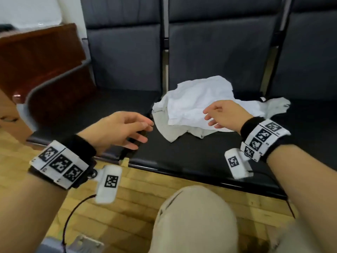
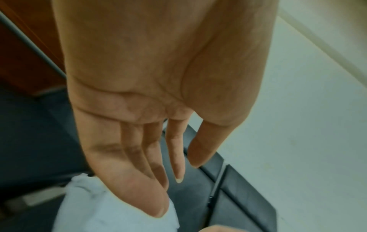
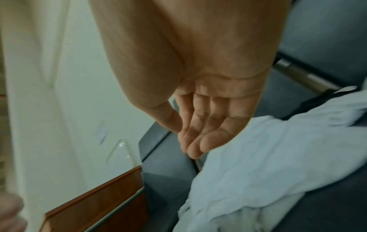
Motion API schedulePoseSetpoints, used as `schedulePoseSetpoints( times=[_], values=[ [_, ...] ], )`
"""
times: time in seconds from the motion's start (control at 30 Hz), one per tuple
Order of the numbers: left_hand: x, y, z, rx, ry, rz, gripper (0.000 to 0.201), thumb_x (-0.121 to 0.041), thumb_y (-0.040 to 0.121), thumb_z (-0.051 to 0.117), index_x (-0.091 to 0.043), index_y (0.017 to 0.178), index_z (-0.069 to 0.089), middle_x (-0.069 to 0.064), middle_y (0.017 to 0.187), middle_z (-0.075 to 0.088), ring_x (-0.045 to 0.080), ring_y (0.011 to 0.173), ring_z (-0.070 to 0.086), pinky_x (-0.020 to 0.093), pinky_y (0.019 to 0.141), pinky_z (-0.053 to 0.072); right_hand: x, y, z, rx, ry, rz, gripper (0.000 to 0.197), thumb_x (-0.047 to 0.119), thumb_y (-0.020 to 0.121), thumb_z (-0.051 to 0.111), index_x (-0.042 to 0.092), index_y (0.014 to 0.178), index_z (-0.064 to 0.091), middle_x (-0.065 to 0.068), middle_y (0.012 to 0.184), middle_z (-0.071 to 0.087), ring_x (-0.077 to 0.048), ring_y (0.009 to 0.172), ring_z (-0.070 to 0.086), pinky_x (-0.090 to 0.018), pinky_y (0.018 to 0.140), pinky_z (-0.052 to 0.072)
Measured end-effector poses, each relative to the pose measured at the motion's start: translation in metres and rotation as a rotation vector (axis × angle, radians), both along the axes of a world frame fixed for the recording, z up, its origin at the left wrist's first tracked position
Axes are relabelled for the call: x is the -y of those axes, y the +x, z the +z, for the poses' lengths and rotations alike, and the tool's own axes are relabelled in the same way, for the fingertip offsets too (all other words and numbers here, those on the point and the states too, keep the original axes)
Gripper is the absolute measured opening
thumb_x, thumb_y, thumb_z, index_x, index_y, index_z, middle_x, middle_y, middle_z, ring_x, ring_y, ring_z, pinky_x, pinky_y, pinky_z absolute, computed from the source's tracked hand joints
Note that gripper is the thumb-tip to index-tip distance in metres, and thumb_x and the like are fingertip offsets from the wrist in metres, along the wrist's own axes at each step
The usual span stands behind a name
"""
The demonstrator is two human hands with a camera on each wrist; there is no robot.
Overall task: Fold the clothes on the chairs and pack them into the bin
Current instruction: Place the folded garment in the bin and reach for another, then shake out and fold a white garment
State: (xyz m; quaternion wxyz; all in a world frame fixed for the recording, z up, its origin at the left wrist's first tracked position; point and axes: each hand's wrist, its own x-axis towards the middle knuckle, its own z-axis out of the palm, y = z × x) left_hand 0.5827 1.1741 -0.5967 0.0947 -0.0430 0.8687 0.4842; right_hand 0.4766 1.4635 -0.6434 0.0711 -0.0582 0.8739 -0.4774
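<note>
The left hand (image 1: 116, 129) is hovering with its fingers (image 2: 176, 150) straight and loosely spread, holding nothing, palm turned toward the other hand. The right hand (image 1: 225, 114) is likewise hanging relaxed and empty, its fingers (image 3: 206, 130) extended and close together, the thumb slightly apart. Between the two hands, and partly under the right one, a crumpled white garment (image 1: 198, 106) is lying in a loose heap; the head view is not showing whether the right fingertips are touching the cloth, and the right wrist view is showing them just above its edge. The garment is resting on the middle seat of a row of dark chairs (image 1: 191, 154), with one end trailing past the right wrist toward the next seat. Beyond the left hand a reddish wooden panel (image 1: 42, 57) is standing against the white wall. Below both forearms the person's knee in light trousers (image 1: 193, 221) is showing above a wooden floor (image 1: 131, 203).
</note>
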Motion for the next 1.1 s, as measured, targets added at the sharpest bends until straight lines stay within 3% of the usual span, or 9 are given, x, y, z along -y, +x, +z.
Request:
schedulePoseSetpoints(
  times=[0.13,0.23,0.43,0.5,0.6,0.7,0.83,0.97,1.1],
  values=[
    [-0.073,-0.050,0.038,-0.013,0.032,-0.181,0.022,-0.027,0.105,0.057,-0.020,0.119,0.072,-0.007,0.114,0.077,0.015,0.096,0.077,0.025,0.065,0.060,-0.053,-0.008,-0.015,-0.009,0.070,-0.089,0.019,0.017,0.101,0.053,0.027,0.093,0.069,0.000,0.103,0.071,-0.024,0.098,0.071,-0.038,0.084,0.062],
    [-0.127,-0.087,0.048,0.009,0.034,-0.265,0.022,-0.030,0.103,0.061,-0.021,0.119,0.072,-0.007,0.115,0.077,0.016,0.099,0.077,0.029,0.071,0.060,-0.087,-0.007,-0.018,-0.005,0.111,-0.117,0.017,0.016,0.099,0.055,0.027,0.099,0.068,0.003,0.098,0.066,-0.025,0.101,0.068,-0.044,0.094,0.059],
    [-0.206,-0.152,-0.012,0.076,0.015,-0.271,0.019,-0.027,0.101,0.064,-0.018,0.116,0.071,0.001,0.122,0.071,0.018,0.099,0.076,0.030,0.071,0.063,-0.136,-0.014,-0.029,0.008,0.136,-0.182,0.024,0.015,0.101,0.054,0.014,0.120,0.070,0.009,0.092,0.060,-0.021,0.102,0.064,-0.037,0.096,0.055],
    [-0.212,-0.167,-0.050,0.048,-0.133,-0.294,0.020,-0.027,0.101,0.062,-0.020,0.118,0.069,0.001,0.127,0.065,0.018,0.110,0.068,0.031,0.080,0.062,-0.141,-0.018,-0.035,0.014,0.172,-0.183,0.026,0.015,0.102,0.053,0.011,0.120,0.070,0.006,0.094,0.061,-0.021,0.099,0.062,-0.036,0.095,0.054],
    [-0.201,-0.188,-0.094,-0.170,-0.726,-0.359,0.039,-0.032,0.098,0.063,-0.025,0.136,0.058,0.004,0.147,0.048,0.029,0.138,0.043,0.036,0.107,0.042,-0.143,-0.025,-0.043,0.020,0.245,-0.172,0.026,0.013,0.101,0.051,0.004,0.116,0.070,-0.009,0.107,0.069,-0.028,0.099,0.065,-0.038,0.093,0.054],
    [-0.192,-0.198,-0.109,-0.152,-0.813,-0.325,0.067,-0.037,0.095,0.067,-0.025,0.154,0.037,0.007,0.157,0.034,0.036,0.145,0.027,0.043,0.112,0.037,-0.141,-0.032,-0.048,0.024,0.256,-0.181,0.025,0.014,0.101,0.052,0.005,0.117,0.069,-0.007,0.109,0.068,-0.026,0.099,0.065,-0.035,0.093,0.054],
    [-0.191,-0.215,-0.125,-0.037,-0.883,-0.380,0.090,-0.050,0.094,0.068,-0.021,0.162,0.018,0.010,0.161,0.032,0.039,0.146,0.031,0.047,0.116,0.036,-0.140,-0.047,-0.052,0.049,0.243,-0.210,0.025,0.015,0.100,0.053,0.011,0.117,0.070,0.000,0.107,0.068,-0.022,0.099,0.064,-0.033,0.096,0.053],
    [-0.182,-0.232,-0.142,0.005,-0.882,-0.362,0.082,-0.048,0.093,0.070,-0.021,0.157,0.028,0.009,0.153,0.042,0.036,0.140,0.041,0.046,0.113,0.041,-0.140,-0.063,-0.059,0.081,0.209,-0.217,0.023,0.018,0.101,0.055,0.013,0.119,0.069,0.009,0.094,0.062,-0.022,0.108,0.065,-0.039,0.101,0.054],
    [-0.175,-0.242,-0.150,-0.035,-0.803,-0.340,0.031,-0.035,0.096,0.067,-0.023,0.123,0.058,0.004,0.129,0.063,0.026,0.121,0.057,0.038,0.104,0.047,-0.138,-0.071,-0.066,0.090,0.205,-0.209,0.022,0.019,0.100,0.056,0.015,0.118,0.069,0.006,0.100,0.065,-0.021,0.110,0.066,-0.038,0.101,0.054]
  ],
)
